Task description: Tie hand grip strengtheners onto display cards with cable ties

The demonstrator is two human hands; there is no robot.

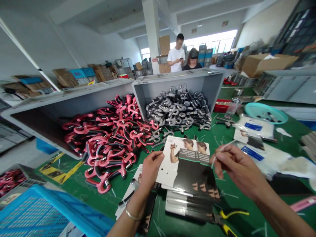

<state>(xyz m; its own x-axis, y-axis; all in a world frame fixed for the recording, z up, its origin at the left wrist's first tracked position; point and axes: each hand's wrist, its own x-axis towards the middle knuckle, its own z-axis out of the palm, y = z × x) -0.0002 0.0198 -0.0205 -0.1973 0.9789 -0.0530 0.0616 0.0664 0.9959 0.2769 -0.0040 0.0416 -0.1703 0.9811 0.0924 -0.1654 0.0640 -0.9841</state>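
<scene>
My left hand point(151, 167), with a bangle on its wrist, pinches the left edge of a printed packaging card point(190, 174). The card lies on a stack of similar black-and-white cards point(187, 207) on the green table. Just right of the card, my right hand point(232, 163) pinches a thin white plastic strip point(225, 147) between thumb and fingers. Below it, cutting pliers with yellow handles point(223, 219) lie beside the stack. Under my left forearm rests another card, partly hidden, with a dark-handled item point(128, 198) on it.
Red-and-black hand grips point(118, 131) spill from a tipped grey crate point(37, 112). Grey-and-black ones point(175, 108) fill a second crate point(212, 89). Plastic bags point(256, 126) and a turquoise tray point(278, 117) lie right. A blue basket point(41, 204) stands front left. Two people are beyond.
</scene>
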